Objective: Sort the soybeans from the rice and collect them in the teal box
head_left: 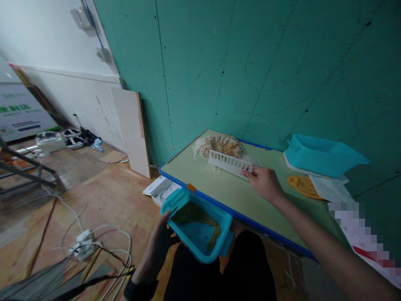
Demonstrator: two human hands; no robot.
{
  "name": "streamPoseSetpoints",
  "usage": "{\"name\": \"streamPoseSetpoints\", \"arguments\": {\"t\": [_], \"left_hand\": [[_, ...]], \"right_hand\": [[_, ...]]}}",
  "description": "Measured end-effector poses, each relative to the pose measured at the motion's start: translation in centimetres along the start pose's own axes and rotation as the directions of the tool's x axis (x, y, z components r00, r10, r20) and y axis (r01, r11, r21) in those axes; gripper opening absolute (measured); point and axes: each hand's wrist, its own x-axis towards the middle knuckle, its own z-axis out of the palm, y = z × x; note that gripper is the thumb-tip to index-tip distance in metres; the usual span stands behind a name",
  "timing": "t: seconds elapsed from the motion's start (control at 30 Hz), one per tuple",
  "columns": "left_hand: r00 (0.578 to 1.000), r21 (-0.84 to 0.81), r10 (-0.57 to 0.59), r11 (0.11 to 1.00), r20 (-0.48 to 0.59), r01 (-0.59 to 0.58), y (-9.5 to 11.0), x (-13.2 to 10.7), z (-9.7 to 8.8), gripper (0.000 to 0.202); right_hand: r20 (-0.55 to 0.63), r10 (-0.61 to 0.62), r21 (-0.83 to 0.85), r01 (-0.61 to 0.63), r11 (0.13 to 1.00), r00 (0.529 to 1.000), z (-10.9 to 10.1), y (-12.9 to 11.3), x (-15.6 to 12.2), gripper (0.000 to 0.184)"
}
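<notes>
My left hand [158,242] grips the near left side of a blue plastic tub [200,232] held below the table's edge, above my lap; yellow beans line its bottom. My right hand [265,182] reaches over the green table [219,188] and holds the right end of a white slotted plastic piece [228,163] standing on edge. Behind the white piece lies a pile of yellow beans mixed with white grains [221,146] at the table's far left corner.
A second blue tub [322,154] sits at the table's far right on white paper, with a yellow cloth [302,186] near it. A green wall stands close behind. Cables and a power strip [83,244] lie on the wooden floor at left.
</notes>
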Motion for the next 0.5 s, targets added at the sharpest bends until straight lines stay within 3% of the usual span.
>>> {"name": "streamPoseSetpoints", "arguments": {"t": [0.5], "left_hand": [[1.0, -0.006, 0.009, 1.0, -0.013, -0.009, 0.17, -0.36, 0.35, 0.081]], "right_hand": [[-0.014, 0.011, 0.113, -0.01, 0.994, 1.0, 0.04, 0.85, 0.48, 0.019]]}}
